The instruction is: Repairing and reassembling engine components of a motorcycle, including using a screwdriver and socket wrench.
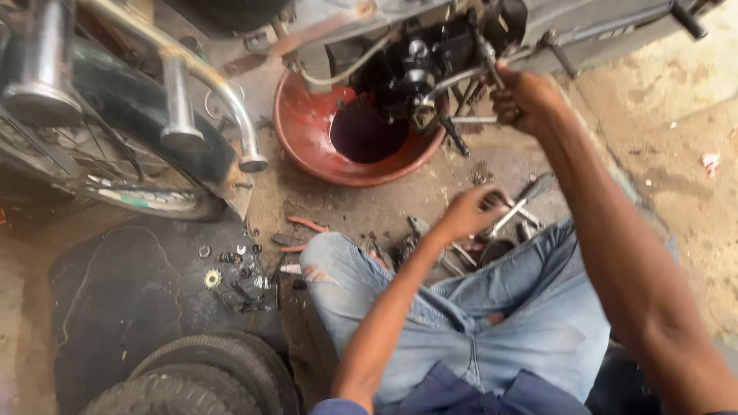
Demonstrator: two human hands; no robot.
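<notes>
The slim grey metal hand tool (492, 65) is engaged on the black, oil-darkened engine block (419, 65) of the raised motorcycle. The right hand (526, 96) is clamped around the tool's lower end, directly at the engine's right side.

Below the block sits the round red-brown drain basin (307, 131) holding dark oil. Risk: if the tool slips off its seat, the knuckles are likely to strike the surrounding metal brackets, or a freed part may drop into the oil.

The left hand (469, 211) is lower, well apart from the engine, with its fingers closed over the loose silver spanners (515, 211) heaped on the dirt floor (676, 154) between the person's knees. Whether one spanner is actually gripped cannot be told. Risk: reaching without looking may scatter the heap.

Small nuts and washers (231, 269) lie on the black rubber mat (131, 300), near the worn black tyres (207, 376); they could be kicked away.
</notes>
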